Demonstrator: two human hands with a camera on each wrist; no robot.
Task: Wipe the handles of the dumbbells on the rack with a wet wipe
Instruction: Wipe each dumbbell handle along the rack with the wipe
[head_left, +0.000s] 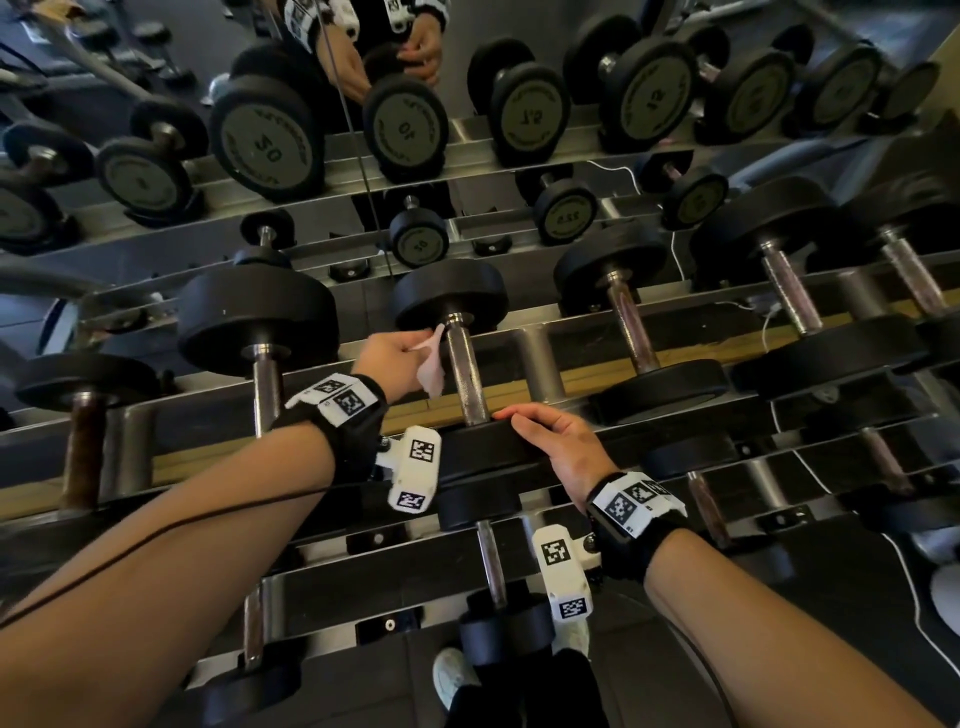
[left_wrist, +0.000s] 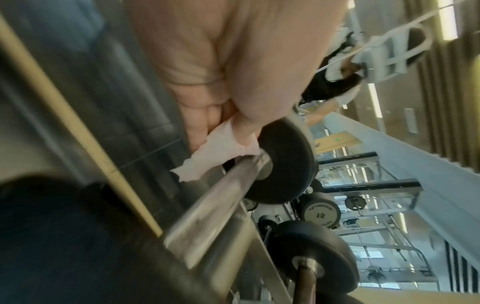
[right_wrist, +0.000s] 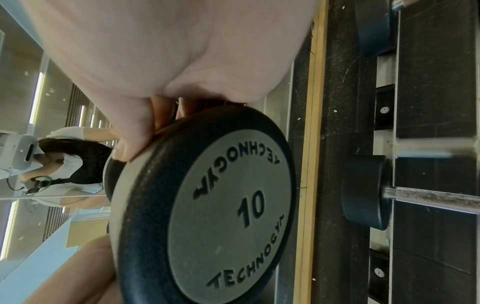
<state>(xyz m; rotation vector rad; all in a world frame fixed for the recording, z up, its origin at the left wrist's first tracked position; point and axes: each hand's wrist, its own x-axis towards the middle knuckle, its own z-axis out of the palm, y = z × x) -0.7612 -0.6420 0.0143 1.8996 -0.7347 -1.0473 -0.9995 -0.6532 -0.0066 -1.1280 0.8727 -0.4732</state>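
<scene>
A 10 kg dumbbell lies on the rack's top tier, its knurled steel handle (head_left: 467, 374) running between two black heads. My left hand (head_left: 400, 358) pinches a pale wet wipe (head_left: 434, 364) just left of the handle's far end; in the left wrist view the wipe (left_wrist: 210, 158) touches the handle (left_wrist: 233, 185) near the far head (left_wrist: 285, 162). My right hand (head_left: 556, 441) rests on the near head (head_left: 483, 452), fingers curled over its rim; the right wrist view shows fingers (right_wrist: 135, 144) on the head marked 10 (right_wrist: 221, 216).
Other dumbbells sit either side on the same tier, one at the left (head_left: 265, 364) and one at the right (head_left: 634, 332). Lower tiers hold more (head_left: 493, 561). A mirror (head_left: 467, 62) behind the rack doubles everything. White cables (head_left: 779, 426) hang at right.
</scene>
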